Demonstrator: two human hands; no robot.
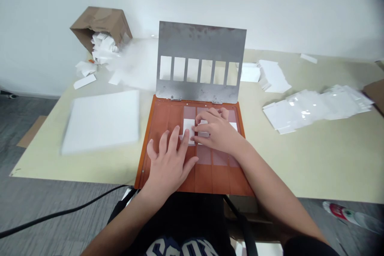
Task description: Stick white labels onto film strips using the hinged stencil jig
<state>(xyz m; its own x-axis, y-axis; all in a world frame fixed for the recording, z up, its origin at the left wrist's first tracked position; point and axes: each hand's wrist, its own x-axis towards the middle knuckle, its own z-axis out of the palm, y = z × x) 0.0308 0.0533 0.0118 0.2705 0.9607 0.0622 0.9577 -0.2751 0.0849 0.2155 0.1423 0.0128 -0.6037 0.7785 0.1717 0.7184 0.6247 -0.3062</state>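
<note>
An orange-brown board (172, 118) lies on the table, with a hinged metal plate (201, 42) standing up at its far edge. The plate has a row of several rectangular windows. My left hand (169, 158) is spread over the board, its index fingertip on a small white card (189, 126). To its right, my right hand (214, 130) has bent fingers around another white card (203, 128), with the fingertips close to the first card's right edge. Translucent pinkish pieces (220, 158) lie in columns on the board. My right hand partly hides the cards beneath it.
A cardboard box (102, 18) on its side spills white scraps at the back left. A white slab (102, 122) lies at left. White card stacks (273, 76) and glossy clear sleeves (318, 106) are at right. A black cable (64, 212) runs below the table edge.
</note>
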